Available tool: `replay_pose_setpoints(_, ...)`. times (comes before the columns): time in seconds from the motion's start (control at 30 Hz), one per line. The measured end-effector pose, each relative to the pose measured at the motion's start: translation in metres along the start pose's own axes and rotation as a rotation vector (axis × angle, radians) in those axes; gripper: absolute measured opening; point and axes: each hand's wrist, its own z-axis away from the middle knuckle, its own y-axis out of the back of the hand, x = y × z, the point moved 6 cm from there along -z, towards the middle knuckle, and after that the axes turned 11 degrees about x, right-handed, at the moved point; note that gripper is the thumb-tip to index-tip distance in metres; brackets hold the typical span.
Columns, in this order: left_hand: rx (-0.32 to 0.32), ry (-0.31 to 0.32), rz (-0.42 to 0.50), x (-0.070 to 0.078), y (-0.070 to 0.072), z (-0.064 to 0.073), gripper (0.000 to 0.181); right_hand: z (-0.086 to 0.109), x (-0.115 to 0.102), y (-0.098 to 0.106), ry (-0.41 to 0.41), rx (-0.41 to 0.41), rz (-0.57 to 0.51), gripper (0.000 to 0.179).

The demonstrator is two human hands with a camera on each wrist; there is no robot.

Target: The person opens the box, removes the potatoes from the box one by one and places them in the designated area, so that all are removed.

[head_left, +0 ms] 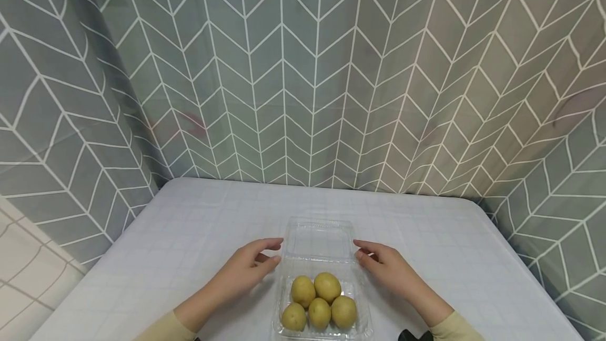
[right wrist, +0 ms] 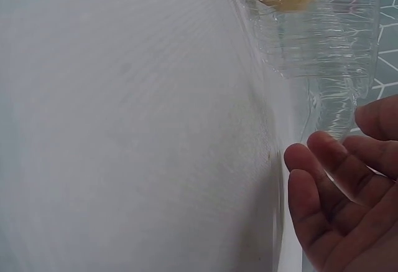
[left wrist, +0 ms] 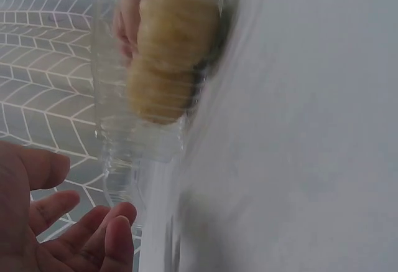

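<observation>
A clear plastic clamshell container [head_left: 362,304] lies at the table's near middle, its lid [head_left: 319,238] folded back flat behind the base. Several round yellow-brown fruits [head_left: 320,313], perhaps potatoes, sit in the base; their exact kind is hard to tell. On the container's left side is my left hand [head_left: 251,264], fingers loosely bent, holding nothing. My right hand [head_left: 385,267] mirrors it on the right, fingertips close to the hinge and lid edge. In the left wrist view the left fingers [left wrist: 118,241] are apart from the plastic. The right fingers [right wrist: 305,191] also hold nothing.
A white cloth covers the table [head_left: 208,214]. Behind it and at both sides hangs a grey curtain [head_left: 303,78] with white chevron lines. Pale tiles [head_left: 28,262] show at the lower left. A small black object [head_left: 414,336] is by the right sleeve.
</observation>
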Motion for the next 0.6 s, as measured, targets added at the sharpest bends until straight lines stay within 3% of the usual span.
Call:
replay_pose_setpoints(0.33, -0.036, -0.046, 0.069, 0.013, 0.003, 0.032, 0.051, 0.000, 0.000, 0.002, 0.009, -0.004, -0.006, 0.039)
replay_pose_setpoints(0.6, -0.100, -0.006, 0.180, 0.015, 0.000, 0.052, 0.055, 0.000, 0.000, 0.001, 0.010, -0.005, -0.009, 0.040)
